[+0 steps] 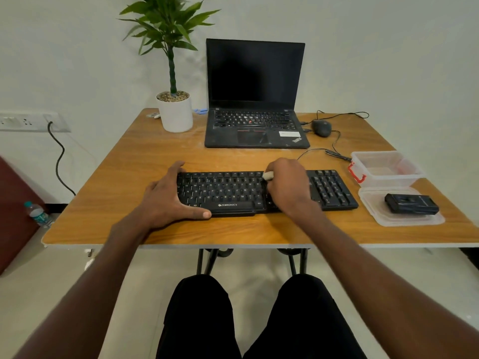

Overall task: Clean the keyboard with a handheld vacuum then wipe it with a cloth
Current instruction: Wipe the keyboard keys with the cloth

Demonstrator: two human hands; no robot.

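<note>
A black Zebronics keyboard [233, 193] lies on the wooden table near its front edge. My left hand [166, 198] holds the keyboard's left end, with the fingers over the far corner and the thumb along the near edge. My right hand [287, 187] rests on the keys right of the middle and grips a small pale cloth [268, 175], of which only a tip shows by the top row. A black handheld vacuum [411, 204] lies on a clear plastic lid [373, 200] at the right, away from both hands.
A clear plastic box [404, 174] with a red clasp stands behind the lid. An open laptop [255, 99], a wired mouse [321, 127] and a potted plant [175, 112] stand at the back. Cables [337, 149] run between mouse and keyboard.
</note>
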